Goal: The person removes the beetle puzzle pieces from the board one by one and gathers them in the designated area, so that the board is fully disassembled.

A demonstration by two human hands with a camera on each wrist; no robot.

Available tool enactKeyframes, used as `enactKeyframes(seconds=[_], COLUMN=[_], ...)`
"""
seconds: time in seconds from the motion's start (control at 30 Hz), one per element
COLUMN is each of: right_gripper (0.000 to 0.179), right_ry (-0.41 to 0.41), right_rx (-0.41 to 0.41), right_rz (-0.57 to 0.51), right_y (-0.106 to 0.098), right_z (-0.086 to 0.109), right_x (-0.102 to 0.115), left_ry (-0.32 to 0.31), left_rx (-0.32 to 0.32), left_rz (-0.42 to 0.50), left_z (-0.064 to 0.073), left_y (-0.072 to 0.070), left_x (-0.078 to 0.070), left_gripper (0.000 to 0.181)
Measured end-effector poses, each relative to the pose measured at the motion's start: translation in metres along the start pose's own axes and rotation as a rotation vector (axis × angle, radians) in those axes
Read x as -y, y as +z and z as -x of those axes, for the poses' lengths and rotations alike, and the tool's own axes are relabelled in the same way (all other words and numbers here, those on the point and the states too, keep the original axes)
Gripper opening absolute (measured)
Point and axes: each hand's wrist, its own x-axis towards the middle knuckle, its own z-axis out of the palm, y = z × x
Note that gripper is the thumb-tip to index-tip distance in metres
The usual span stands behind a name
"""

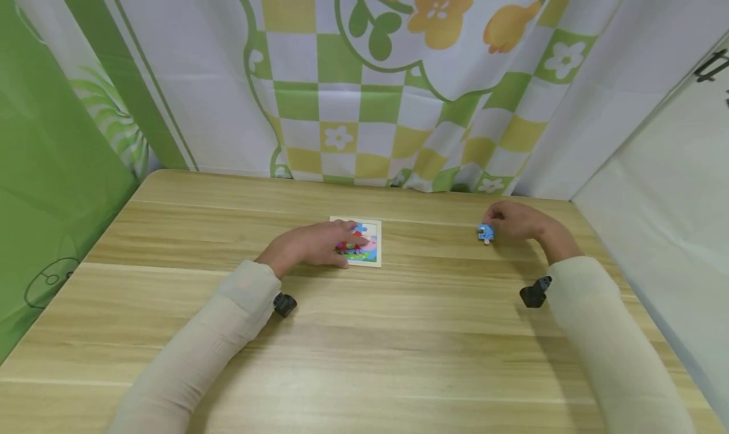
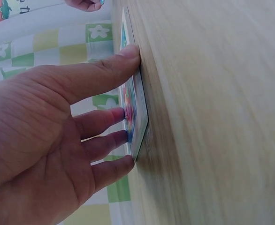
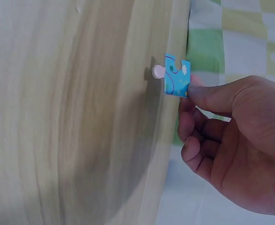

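A small picture puzzle [image 1: 371,252] in a pale square frame lies flat on the table, with red, blue, green and pink in its picture. My left hand [image 1: 316,243] reaches over its left part, fingers spread. In the left wrist view, the thumb and fingertips of that hand [image 2: 48,122] rest at the puzzle's edges and surface [image 2: 138,110]. Off to the right, my right hand [image 1: 519,221] pinches a blue jigsaw piece [image 1: 486,233] between thumb and index finger. The right wrist view shows that piece [image 3: 176,82] with a pale pink knob and a notch, held by its corner near the tabletop.
The wooden table [image 1: 410,352] reaches back to a green, yellow and white patterned curtain [image 1: 376,111]. A white wall panel [image 1: 666,168] borders the right side, a green cloth [image 1: 51,168] the left. Black wrist cameras [image 1: 535,293] hang below both sleeves.
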Motion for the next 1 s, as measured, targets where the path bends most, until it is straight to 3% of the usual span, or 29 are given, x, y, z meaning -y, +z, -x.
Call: enactKeyframes(seconds=[0.33,1.0], right_gripper=[0.019,0.02], right_ry=[0.051,0.056], right_rx=[0.048,0.016], right_rz=[-0.038,-0.036], right_y=[-0.007,0.006], right_z=[0.009,0.001], right_x=[-0.012,-0.027], left_ry=[-0.001,-0.011], left_rx=[0.003,0.028], left_rz=[0.02,0.093], left_z=[0.001,0.005], left_y=[0.002,0.003], left_x=[0.0,0.004], left_gripper=[0.062,0.063])
